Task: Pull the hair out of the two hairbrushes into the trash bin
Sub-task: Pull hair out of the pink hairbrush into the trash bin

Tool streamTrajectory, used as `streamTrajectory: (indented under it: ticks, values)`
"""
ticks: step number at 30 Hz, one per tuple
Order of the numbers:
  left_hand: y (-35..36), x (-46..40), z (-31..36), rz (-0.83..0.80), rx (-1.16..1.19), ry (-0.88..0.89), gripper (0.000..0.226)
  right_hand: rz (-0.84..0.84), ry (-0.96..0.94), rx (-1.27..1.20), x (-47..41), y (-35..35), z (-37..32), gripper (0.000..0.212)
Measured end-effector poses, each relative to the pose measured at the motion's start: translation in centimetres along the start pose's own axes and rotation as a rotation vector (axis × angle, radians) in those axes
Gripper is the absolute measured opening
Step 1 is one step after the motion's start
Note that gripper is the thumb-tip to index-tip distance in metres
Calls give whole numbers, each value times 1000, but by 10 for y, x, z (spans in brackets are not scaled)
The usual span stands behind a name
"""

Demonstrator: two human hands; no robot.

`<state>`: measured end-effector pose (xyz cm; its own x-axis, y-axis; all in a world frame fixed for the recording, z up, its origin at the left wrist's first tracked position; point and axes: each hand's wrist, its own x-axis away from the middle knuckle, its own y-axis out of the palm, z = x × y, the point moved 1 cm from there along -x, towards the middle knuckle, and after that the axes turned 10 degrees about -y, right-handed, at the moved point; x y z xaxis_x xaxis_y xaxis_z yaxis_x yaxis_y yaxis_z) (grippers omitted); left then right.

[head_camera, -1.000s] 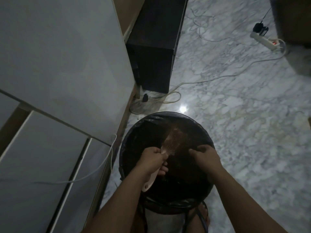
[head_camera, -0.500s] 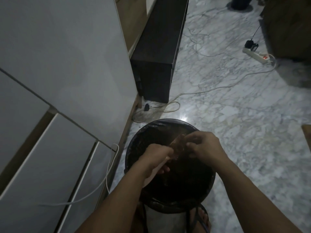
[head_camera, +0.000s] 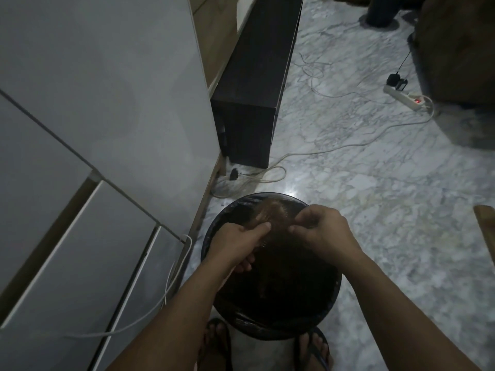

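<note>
A round trash bin point(head_camera: 211, 236) lined with a black bag stands on the floor between my feet. Over its opening my left hand point(head_camera: 235, 243) grips a brown hairbrush point(head_camera: 269, 211) by the handle, the brush head pointing away from me. My right hand point(head_camera: 320, 228) is just right of the brush head, fingertips pinched together, seemingly on a thin tuft of hair that is too dim to make out clearly. Only one hairbrush is in view.
Grey cabinet doors point(head_camera: 107, 116) rise on the left, with a white cable point(head_camera: 171, 285) hanging beside the bin. A dark low cabinet point(head_camera: 257, 89) stands behind. Cords and a white power strip point(head_camera: 404, 96) lie on the marble floor. A wooden edge point(head_camera: 486, 228) shows at right.
My right hand rose from the bin's inside to the brush head and now pinches just right of it. The view tilted up, showing more floor.
</note>
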<state>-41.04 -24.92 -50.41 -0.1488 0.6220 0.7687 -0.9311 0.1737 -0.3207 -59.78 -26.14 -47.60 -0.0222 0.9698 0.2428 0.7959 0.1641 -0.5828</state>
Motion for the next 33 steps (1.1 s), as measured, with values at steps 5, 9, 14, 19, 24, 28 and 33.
streamTrajectory:
  ticks: [5, 9, 14, 19, 24, 28, 33]
  values:
    - [-1, 0, 4, -21, -19, 12, 46, -33, 152, -436, 1, 6, -11, 28]
    - [2, -1, 7, -49, -24, 64, 34, -37, 79, -303, 1, 7, -12, 16]
    - [3, 1, 8, -43, 22, 95, 49, -45, -8, -112, 2, 6, -7, 16]
    - [0, 2, 9, 94, -25, 96, 54, -35, -34, -53, 4, 0, -9, 3]
    - [-19, -3, 11, 291, 53, 64, 46, 85, 10, -22, 3, -23, 1, 15]
    - [-23, -2, 10, 284, 45, 76, 47, 14, 63, 72, 6, -30, 9, 15]
    - [-10, 0, 9, 178, 35, 128, 46, -189, 18, 126, 9, -16, 1, 16]
